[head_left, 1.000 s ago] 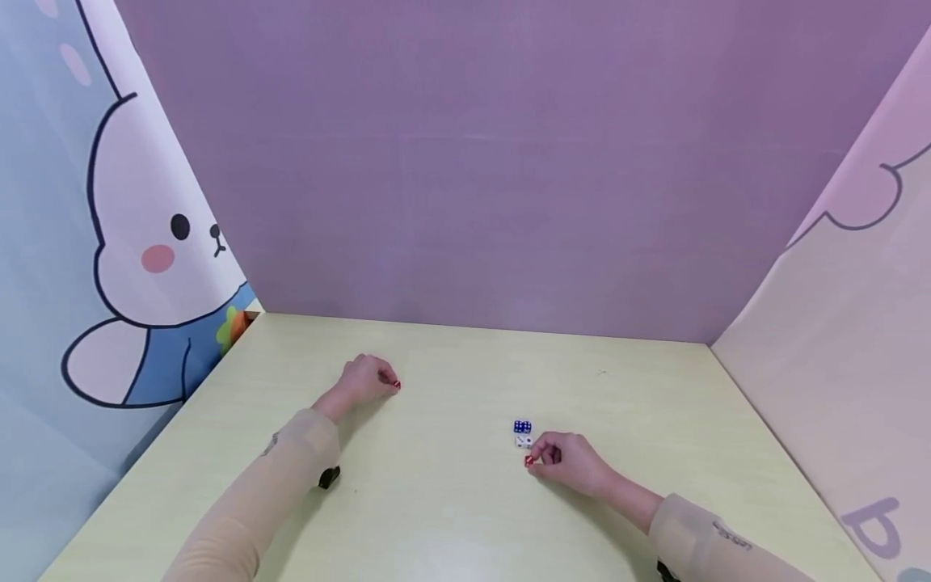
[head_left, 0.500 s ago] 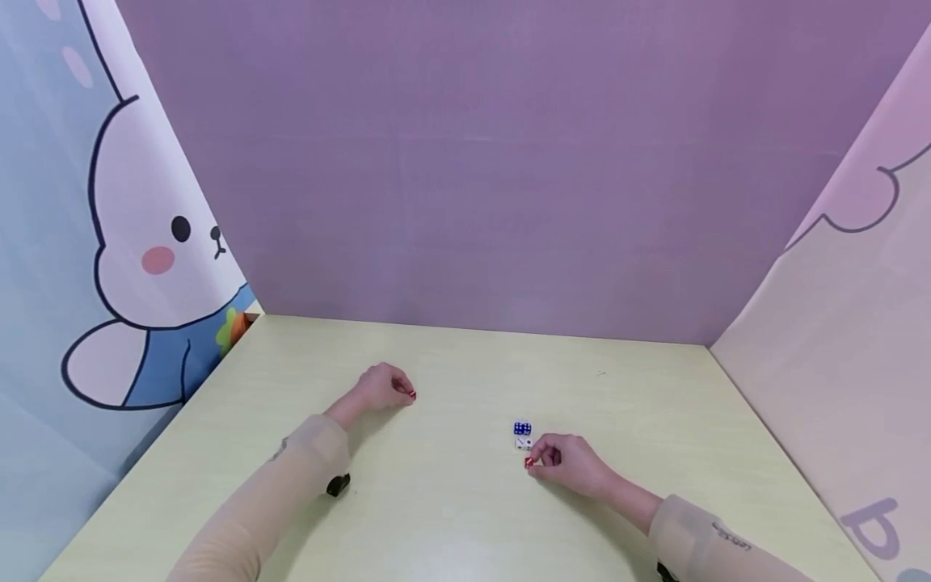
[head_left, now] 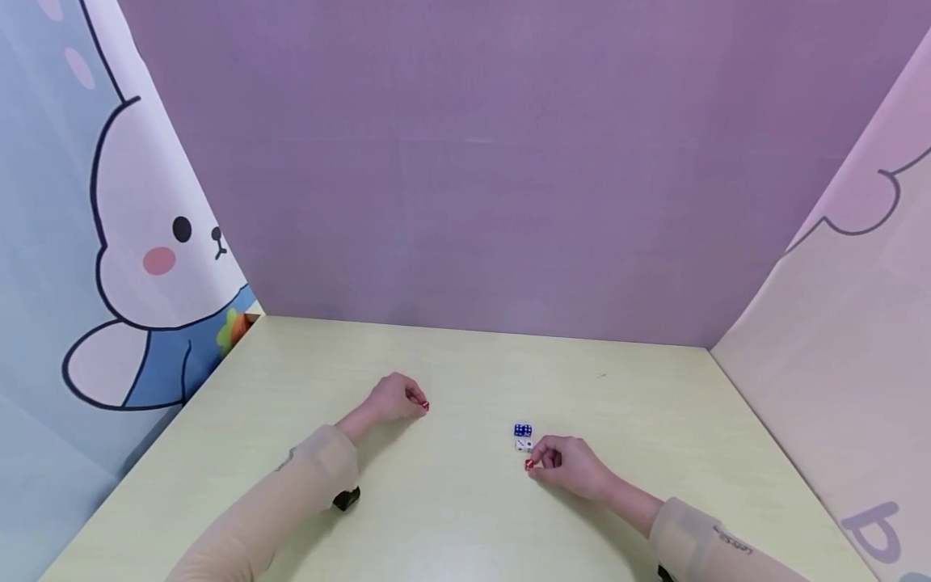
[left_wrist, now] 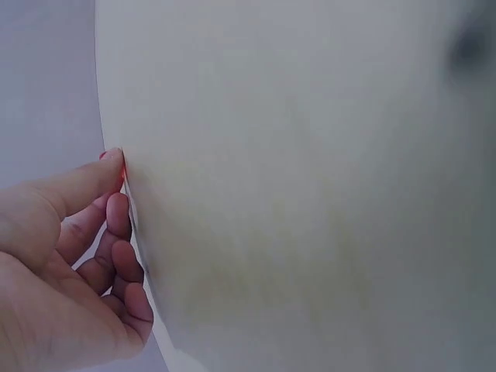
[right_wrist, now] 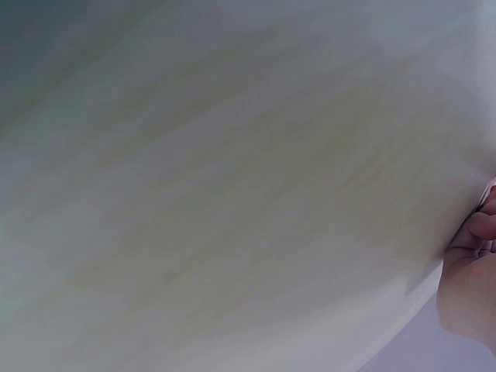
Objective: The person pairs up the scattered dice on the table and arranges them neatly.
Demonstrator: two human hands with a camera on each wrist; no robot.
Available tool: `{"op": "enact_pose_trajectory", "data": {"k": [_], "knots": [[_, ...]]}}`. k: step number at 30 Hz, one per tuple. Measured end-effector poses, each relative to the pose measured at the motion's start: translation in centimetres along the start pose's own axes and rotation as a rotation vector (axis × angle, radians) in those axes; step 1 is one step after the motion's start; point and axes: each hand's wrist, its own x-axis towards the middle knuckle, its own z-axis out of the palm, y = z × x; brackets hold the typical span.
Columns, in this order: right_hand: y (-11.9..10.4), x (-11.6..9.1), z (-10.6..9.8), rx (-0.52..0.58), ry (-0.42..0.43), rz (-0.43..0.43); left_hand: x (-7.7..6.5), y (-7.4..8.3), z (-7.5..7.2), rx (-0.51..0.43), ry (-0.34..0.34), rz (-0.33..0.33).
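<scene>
My left hand (head_left: 396,398) pinches a small red die (head_left: 425,406) between thumb and fingertip, left of the table's middle. In the left wrist view a bit of red shows at those fingertips, and the other fingers are curled. To the right, my right hand (head_left: 570,466) holds another red die (head_left: 529,465) with thumb and forefinger, low at the table. Just beyond that die sit two white dice (head_left: 524,444) side by side. Behind them is a row of two blue dice (head_left: 523,430). The right wrist view shows only part of the hand (right_wrist: 469,271), its fingertips cut off at the edge.
The pale yellow table (head_left: 451,517) ends at a purple wall panel (head_left: 465,178) at the back. A bunny-print curtain (head_left: 160,267) stands on the left, and a light printed panel (head_left: 836,356) on the right.
My left hand has moved right and a little nearer with its red die, towards the other dice. The right hand and the dice beside it have stayed in place.
</scene>
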Motion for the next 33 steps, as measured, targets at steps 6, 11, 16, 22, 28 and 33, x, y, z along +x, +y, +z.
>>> {"op": "enact_pose_trajectory", "data": {"k": [6, 11, 16, 22, 28, 33], "knots": [[-0.2, -0.1, 0.0, 0.008, 0.0, 0.001, -0.7, 1.0, 1.0, 0.046, 0.013, 0.005], [-0.1, -0.1, 0.0, 0.005, -0.001, 0.01, -1.4, 1.6, 1.5, 0.065, 0.022, 0.039], [-0.2, -0.1, 0.0, 0.009, 0.003, 0.014, -2.2, 2.2, 2.0, 0.05, 0.004, 0.068], [-0.2, -0.1, 0.0, 0.008, 0.004, 0.014, -2.9, 2.8, 2.7, 0.042, -0.016, 0.111], [-0.2, -0.1, 0.0, 0.001, 0.009, 0.012, -3.9, 3.9, 3.6, 0.007, -0.05, 0.148], [-0.3, -0.1, 0.1, 0.001, 0.008, 0.009, -4.6, 4.8, 4.3, -0.012, -0.075, 0.161]]}}
